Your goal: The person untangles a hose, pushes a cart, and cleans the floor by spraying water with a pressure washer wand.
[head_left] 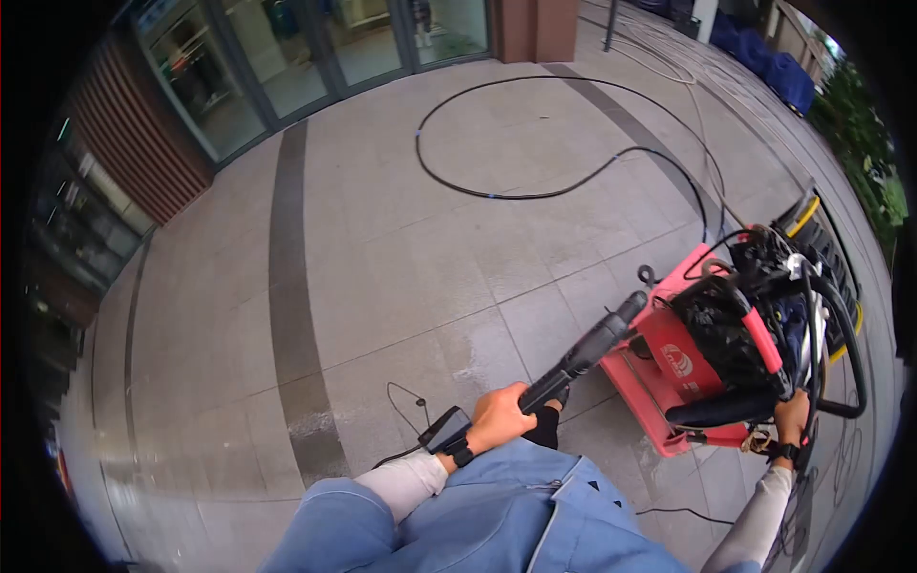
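Left hand (499,416): fingers wrapped around the black spray gun (592,349), which slants up towards the red washer (678,358).
Right hand (791,417): closed on the washer's black handle (721,409).
Black hose (497,194): looped on the paved floor (382,239), well beyond.

A paved outdoor forecourt: stone tiles (401,248), glass doors (287,57), hedge (864,143).

Spray gun (583,358) matt blk plastic, washer (673,358) glossy red, paving (401,248) smooth grey stone, hose (492,196) blk rubber
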